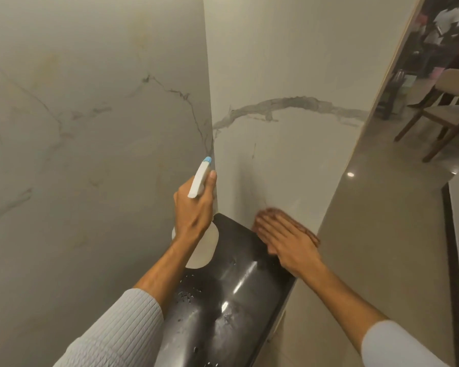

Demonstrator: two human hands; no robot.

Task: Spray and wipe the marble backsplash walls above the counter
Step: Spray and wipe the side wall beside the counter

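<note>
Marble backsplash [289, 75], white, grey-veined, brown cloth [281, 215] pressed low, black counter [236, 300] below

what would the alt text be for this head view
A person's right hand presses a brown cloth flat against the marble wall just above a wet black counter. The left hand holds a white spray bottle, nozzle aimed at the wall corner.

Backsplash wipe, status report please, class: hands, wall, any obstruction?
Left hand holds spray bottle. Right hand presses brown cloth flat on right marble wall, low by black counter. Nothing blocking.
</note>
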